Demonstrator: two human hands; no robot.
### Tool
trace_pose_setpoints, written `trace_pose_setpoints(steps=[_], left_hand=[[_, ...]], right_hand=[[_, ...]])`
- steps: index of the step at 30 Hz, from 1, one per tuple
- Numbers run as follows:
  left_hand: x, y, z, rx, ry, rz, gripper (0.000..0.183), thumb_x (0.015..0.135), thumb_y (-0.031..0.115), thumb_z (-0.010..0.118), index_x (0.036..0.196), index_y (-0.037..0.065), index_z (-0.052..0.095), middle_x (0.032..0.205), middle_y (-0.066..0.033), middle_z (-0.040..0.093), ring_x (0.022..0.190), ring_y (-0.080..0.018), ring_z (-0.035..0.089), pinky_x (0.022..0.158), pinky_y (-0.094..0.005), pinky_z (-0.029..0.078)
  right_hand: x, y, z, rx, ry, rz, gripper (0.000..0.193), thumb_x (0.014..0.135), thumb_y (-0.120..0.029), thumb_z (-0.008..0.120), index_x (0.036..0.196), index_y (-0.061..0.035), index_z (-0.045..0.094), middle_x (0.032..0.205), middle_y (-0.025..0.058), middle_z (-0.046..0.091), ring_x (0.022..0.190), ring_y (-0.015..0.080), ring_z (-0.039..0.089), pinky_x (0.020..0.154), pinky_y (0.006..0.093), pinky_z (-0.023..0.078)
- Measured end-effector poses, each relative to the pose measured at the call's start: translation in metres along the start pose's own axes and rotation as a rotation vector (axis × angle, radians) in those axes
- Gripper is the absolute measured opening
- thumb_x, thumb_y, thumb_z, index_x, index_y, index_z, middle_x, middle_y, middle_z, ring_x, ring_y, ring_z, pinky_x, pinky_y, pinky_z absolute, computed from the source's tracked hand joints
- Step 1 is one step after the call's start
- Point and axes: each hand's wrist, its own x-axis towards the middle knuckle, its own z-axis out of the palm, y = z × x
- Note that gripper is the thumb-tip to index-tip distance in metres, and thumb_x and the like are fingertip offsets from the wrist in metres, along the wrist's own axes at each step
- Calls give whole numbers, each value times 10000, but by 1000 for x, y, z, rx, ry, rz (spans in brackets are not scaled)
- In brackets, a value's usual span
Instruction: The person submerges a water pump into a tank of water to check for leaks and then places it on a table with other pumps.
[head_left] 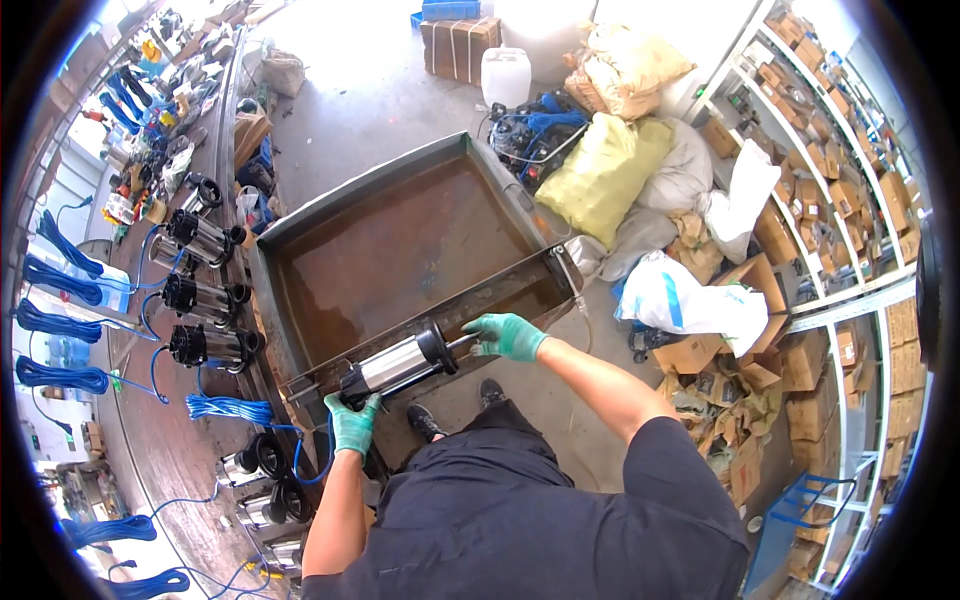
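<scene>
A submersible pump (392,366) with a shiny steel barrel and black ends lies tilted across the near edge of a metal water tank (262,290). My left hand (352,425), in a green glove, grips its lower left black end from below, where a blue cable (330,450) hangs down. At the pump's right black end, my right hand (512,337), gloved the same, closes its fingers around a short grey metal piece (462,341). The fingers partly hide that piece, so its kind does not show. Shallow brownish water covers the tank's bottom.
Several similar pumps (205,298) with coiled blue cables (60,325) line the workbench (130,420) at left. Filled sacks (610,170) and open cartons (690,352) stand at right, before shelves (850,290) of boxes. A hose (575,285) hangs at the tank's right corner.
</scene>
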Motion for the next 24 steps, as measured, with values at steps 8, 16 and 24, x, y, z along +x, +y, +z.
trace_pose_setpoints(steps=[8, 16, 24], left_hand=[[1, 9, 7, -39, 40, -36, 638, 813, 234, 884, 1188, -1, 423, 1078, -135, 618, 964, -218, 583, 903, -349, 489], [2, 10, 3, 14, 47, -84, 672, 815, 262, 879, 1227, -14, 425, 1110, -165, 629, 998, -246, 600, 932, -364, 485], [5, 7, 4, 1, 41, -78, 674, 801, 260, 889, 1217, -14, 435, 1104, -159, 632, 991, -233, 597, 929, -358, 482]], right_hand=[[-7, 6, 16, 82, 146, 52, 391, 893, -132, 781, 1259, -54, 668, 1094, 115, 741, 962, 203, 710, 855, 338, 559], [-24, -13, -17, -125, 321, 118, 682, 849, -327, 787, 1435, -82, 539, 1353, 193, 607, 1254, 341, 585, 1081, 420, 455], [-83, 76, -72, -111, 726, 882, 675, 873, -347, 755, 1354, 20, 457, 1102, 276, 692, 1007, 409, 684, 893, 469, 525]])
